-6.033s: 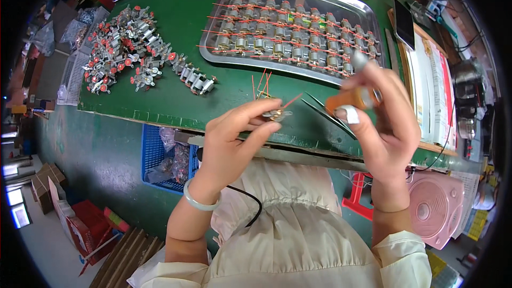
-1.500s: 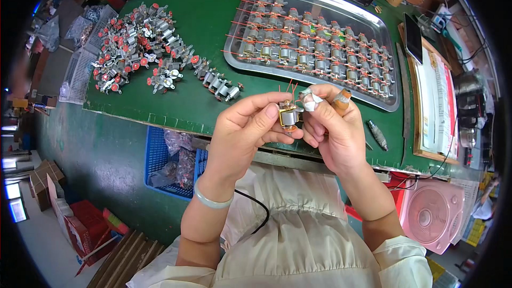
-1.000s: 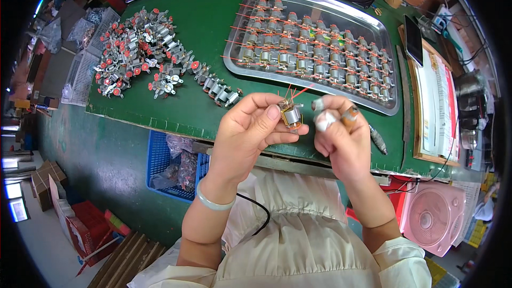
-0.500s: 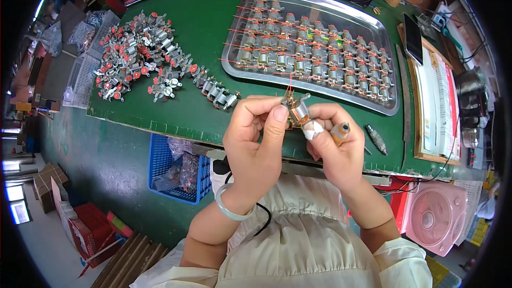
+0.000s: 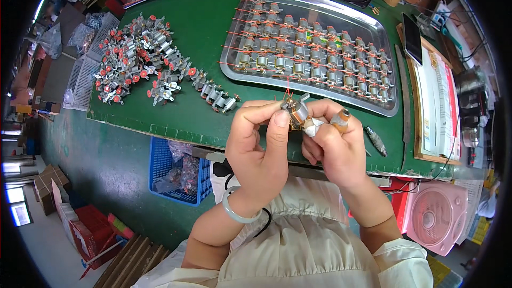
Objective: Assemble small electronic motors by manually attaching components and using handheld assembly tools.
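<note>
My left hand [image 5: 261, 149] and my right hand [image 5: 333, 146] are pressed together over the front edge of the green table, both pinching one small silver motor [image 5: 296, 113] with thin red wires sticking up from it. The right hand's fingers also carry a brown-handled tool [image 5: 341, 120] and a taped fingertip. A metal tray [image 5: 373, 32] behind the hands holds several rows of wired motors. A heap of motors with red caps [image 5: 138, 66] lies at the left, and a short row of motors [image 5: 216, 96] trails from it toward my hands.
A grey pen-like tool [image 5: 376, 140] lies on the table right of my hands. Papers on a board [image 5: 434, 96] and a dark phone [image 5: 412, 31] sit at the right. A blue crate [image 5: 170, 173] is under the table; a pink fan [image 5: 434, 216] stands lower right.
Both hands have stayed together on the motor, with the left thumb shifting over it and the view tilting slightly. Six seconds ago the hands were apart with tweezers between them.
</note>
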A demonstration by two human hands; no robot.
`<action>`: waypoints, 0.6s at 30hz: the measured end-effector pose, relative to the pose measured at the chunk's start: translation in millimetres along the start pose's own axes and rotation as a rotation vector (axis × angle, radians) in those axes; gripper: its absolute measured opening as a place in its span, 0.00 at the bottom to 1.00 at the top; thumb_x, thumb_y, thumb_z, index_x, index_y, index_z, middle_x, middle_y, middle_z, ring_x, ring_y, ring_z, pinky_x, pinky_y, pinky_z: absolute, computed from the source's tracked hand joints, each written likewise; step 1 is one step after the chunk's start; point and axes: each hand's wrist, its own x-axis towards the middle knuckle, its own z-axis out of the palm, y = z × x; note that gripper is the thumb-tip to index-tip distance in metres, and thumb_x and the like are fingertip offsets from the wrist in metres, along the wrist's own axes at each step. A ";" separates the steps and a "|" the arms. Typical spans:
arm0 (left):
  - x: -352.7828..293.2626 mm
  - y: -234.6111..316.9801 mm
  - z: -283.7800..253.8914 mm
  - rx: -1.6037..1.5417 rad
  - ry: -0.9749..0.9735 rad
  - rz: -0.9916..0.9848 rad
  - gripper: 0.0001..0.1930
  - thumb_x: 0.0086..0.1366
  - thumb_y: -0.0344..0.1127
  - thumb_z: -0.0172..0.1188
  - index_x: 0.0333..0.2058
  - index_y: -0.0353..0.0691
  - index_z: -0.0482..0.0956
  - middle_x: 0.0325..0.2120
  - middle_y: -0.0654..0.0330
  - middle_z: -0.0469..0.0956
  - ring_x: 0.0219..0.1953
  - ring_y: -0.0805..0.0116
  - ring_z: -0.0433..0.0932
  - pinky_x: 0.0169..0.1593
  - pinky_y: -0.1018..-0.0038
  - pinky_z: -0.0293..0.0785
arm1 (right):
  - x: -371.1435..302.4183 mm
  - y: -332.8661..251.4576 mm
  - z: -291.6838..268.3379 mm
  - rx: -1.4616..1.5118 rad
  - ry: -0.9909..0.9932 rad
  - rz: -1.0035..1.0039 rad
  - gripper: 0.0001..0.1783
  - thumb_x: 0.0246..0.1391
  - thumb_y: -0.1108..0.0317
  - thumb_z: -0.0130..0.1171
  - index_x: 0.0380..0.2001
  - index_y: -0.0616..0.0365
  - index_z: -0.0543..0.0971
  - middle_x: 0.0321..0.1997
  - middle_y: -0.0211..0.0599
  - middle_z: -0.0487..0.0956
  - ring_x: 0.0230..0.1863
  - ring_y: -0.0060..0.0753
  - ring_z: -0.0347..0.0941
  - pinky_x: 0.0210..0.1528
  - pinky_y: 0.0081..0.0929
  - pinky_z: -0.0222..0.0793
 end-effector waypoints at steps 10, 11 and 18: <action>5.7 5.9 -0.2 -0.082 -0.036 -0.069 0.05 0.60 0.25 0.51 0.34 0.32 0.69 0.33 0.57 0.71 0.34 0.76 0.70 0.39 0.81 0.66 | -2.3 4.1 -3.6 -0.284 0.004 -0.192 0.12 0.46 0.77 0.53 0.37 0.66 0.68 0.17 0.29 0.67 0.17 0.16 0.61 0.17 0.18 0.58; 5.4 6.5 1.0 -0.080 -0.025 -0.074 0.04 0.60 0.26 0.51 0.34 0.32 0.69 0.33 0.57 0.71 0.34 0.76 0.70 0.39 0.81 0.67 | -2.7 8.5 -5.0 -0.589 0.066 -0.417 0.14 0.43 0.79 0.56 0.36 0.65 0.69 0.18 0.33 0.68 0.17 0.19 0.63 0.17 0.20 0.59; 6.6 5.5 3.2 -0.079 -0.016 -0.045 0.04 0.60 0.25 0.51 0.34 0.32 0.69 0.33 0.58 0.71 0.33 0.77 0.69 0.38 0.82 0.66 | 7.1 12.1 -3.9 -0.699 0.109 -0.679 0.11 0.39 0.79 0.60 0.31 0.63 0.73 0.24 0.39 0.73 0.22 0.31 0.69 0.24 0.23 0.64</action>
